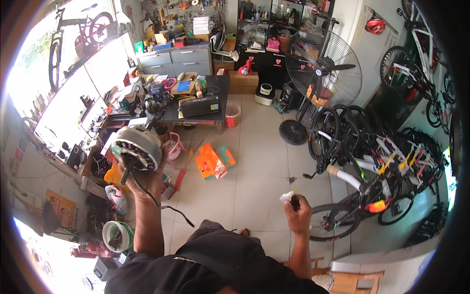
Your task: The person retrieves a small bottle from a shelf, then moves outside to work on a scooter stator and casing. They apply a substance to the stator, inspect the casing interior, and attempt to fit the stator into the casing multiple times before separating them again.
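Observation:
Raised at the left, my left hand (148,185) grips a round motor part (139,146), which looks like a motor stator, with a pale grey rim and a dark inner side. A black cable (177,210) hangs from it toward my body. Its underside hides some of my fingers. Well apart at the right, my right hand (297,215) is closed in a pinch on a small white wad (286,196). A bit of yellow shows beside the wad, too small to make out. The two hands do not touch.
Orange and teal packaging (213,160) lies on the tiled floor ahead. A dark desk (223,93) and a cluttered workbench stand at the left. A pedestal fan (320,73) stands at the back right. Several bicycles (362,188) crowd the right, and a wooden chair (357,281) is behind my right arm.

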Tool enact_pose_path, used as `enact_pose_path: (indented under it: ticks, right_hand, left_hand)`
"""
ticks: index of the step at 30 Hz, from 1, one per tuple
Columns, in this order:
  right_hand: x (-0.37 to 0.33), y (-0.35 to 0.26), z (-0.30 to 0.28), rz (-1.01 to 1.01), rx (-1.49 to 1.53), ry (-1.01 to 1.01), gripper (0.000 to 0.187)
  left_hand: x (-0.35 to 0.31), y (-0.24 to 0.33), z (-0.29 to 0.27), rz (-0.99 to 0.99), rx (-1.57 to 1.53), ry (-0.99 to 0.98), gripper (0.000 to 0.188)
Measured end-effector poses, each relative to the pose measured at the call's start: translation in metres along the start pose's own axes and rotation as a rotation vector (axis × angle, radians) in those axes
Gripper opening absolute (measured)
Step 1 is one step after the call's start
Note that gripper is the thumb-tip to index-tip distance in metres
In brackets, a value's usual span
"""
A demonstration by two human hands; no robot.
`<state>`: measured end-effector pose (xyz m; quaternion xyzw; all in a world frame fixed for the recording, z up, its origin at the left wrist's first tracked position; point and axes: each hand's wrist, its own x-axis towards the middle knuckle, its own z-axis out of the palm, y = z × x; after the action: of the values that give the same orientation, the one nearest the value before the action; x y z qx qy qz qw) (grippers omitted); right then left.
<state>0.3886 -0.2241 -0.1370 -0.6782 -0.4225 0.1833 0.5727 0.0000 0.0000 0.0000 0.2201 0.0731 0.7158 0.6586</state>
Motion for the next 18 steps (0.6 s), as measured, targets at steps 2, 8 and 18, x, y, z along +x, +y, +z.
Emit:
enact_pose_path:
  ticks: [2,8,18]
  right_hand:
    - [0.019,-0.004,0.018,0.019,-0.066,-0.079,0.021]
    - [0.308,0.019,0.020,-0.079,-0.039,-0.148,0.024]
    - [0.595,0.051,0.067,-0.110,0.054,-0.168,0.018]
  left_hand:
    - [-0.001,0.015,-0.005,-0.025,0.002,-0.035,0.073]
    - [0.156,-0.147,0.024,0.150,0.013,0.048,0.088]
    - [0.387,-0.345,0.054,0.041,-0.185,0.032,0.082]
